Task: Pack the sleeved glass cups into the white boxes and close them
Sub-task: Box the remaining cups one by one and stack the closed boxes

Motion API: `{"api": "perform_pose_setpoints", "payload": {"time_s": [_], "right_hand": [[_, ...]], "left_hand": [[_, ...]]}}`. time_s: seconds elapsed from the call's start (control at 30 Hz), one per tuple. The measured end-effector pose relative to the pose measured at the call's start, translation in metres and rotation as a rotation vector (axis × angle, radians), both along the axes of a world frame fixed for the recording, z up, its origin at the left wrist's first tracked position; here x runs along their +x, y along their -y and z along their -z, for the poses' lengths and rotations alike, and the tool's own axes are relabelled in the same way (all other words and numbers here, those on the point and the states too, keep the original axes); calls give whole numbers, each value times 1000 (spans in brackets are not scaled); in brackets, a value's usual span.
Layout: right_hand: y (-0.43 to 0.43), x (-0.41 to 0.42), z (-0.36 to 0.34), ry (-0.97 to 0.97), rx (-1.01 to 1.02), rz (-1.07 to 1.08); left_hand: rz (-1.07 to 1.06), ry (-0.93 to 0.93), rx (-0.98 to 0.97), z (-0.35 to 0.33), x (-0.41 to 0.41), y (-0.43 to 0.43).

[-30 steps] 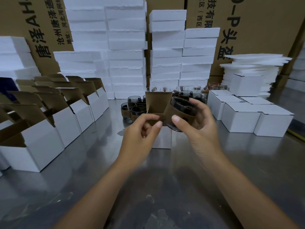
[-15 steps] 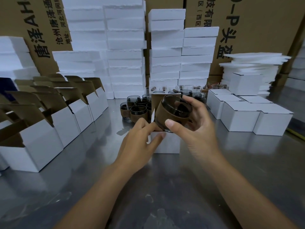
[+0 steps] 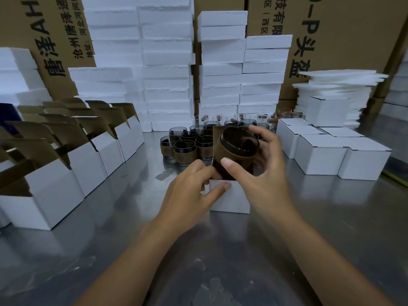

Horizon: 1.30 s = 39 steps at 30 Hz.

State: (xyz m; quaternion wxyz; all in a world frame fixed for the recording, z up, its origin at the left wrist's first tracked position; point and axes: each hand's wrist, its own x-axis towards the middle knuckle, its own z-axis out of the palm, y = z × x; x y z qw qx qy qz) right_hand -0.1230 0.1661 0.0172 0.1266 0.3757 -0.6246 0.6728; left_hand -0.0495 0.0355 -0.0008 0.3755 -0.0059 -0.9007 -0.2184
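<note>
I've lowered the brown-sleeved glass cup [image 3: 234, 154], right hand [image 3: 265, 184] gripping it, over the white box [image 3: 231, 202] on the steel table [image 3: 114, 219]; left hand [image 3: 187, 193] pinches its rim.

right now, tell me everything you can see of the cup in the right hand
The cup is dark smoky glass with a brown sleeve round its body, rim bare. It is tilted, mouth toward the camera, with an unclear dark shape inside. The right hand grips it, thumb on the sleeve, fingers round the far side. Its base is at the opening of a white box on the metal table; contact with the box is unclear.
</note>
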Motion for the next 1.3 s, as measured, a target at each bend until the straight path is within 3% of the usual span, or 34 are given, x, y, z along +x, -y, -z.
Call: {"api": "perform_pose_setpoints", "payload": {"time_s": [0.23,0.97,1.17,1.3], "right_hand": [[1,-3,3,-145,215,143],[-9,-12,4,-427,693,159],[-9,-12,5,-435,688,167],[-2,-9,2,-252,314,162]], "left_hand": [[7,-20,-4,1,-1,3],[12,-62,-39,4,-4,6],[36,-60,-35,5,-5,7],[67,-78,8,5,-4,8]]}}
